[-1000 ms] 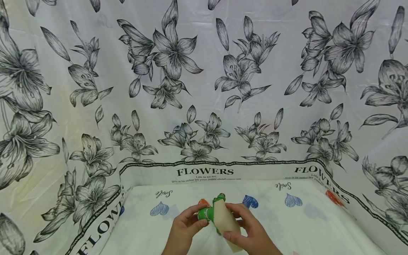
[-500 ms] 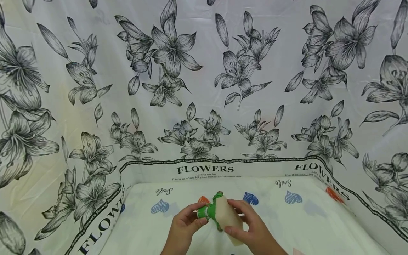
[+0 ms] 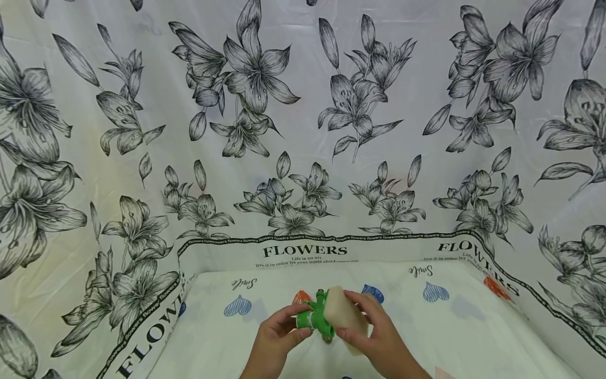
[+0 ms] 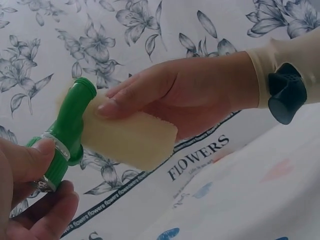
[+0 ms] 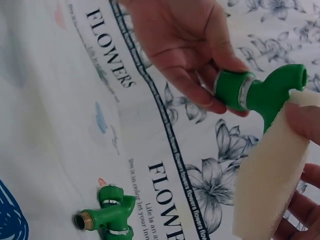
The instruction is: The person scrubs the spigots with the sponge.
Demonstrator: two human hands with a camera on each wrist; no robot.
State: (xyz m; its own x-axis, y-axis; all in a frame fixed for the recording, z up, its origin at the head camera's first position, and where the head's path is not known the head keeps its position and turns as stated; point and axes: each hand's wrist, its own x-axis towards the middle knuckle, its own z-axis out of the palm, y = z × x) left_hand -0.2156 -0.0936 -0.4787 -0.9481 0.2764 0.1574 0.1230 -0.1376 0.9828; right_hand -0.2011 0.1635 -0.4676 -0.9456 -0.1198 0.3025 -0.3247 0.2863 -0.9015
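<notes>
- Green fitting (image 3: pixel 303 320), silver-collared, is held over the white surface (image 3: pixel 208 342), at 6 o'clock in the head view.
- Your left hand (image 3: pixel 276 337), at the fitting's 8 o'clock, pinches the ribbed end between thumb and fingers, probably to leave the curved arm exposed.
- Your right hand (image 3: pixel 379 331), at 3 o'clock, grips a cream sponge (image 3: pixel 342 313) thumb against fingers, seemingly to keep one edge turned toward that curved arm.
- Below the held piece, a second green fitting (image 5: pixel 116 216) lies on the surface, around its 8 o'clock in the right wrist view, perhaps set there to keep it within your reach.
- You can't tell for sure whether the sponge presses the fitting or merely overlaps it.
- In the head view, both fittings run together, and the sponge hides some of your right fingers.
- Each wrist view crops the hand wearing its camera; the second fitting's lower end is cut off too.
</notes>
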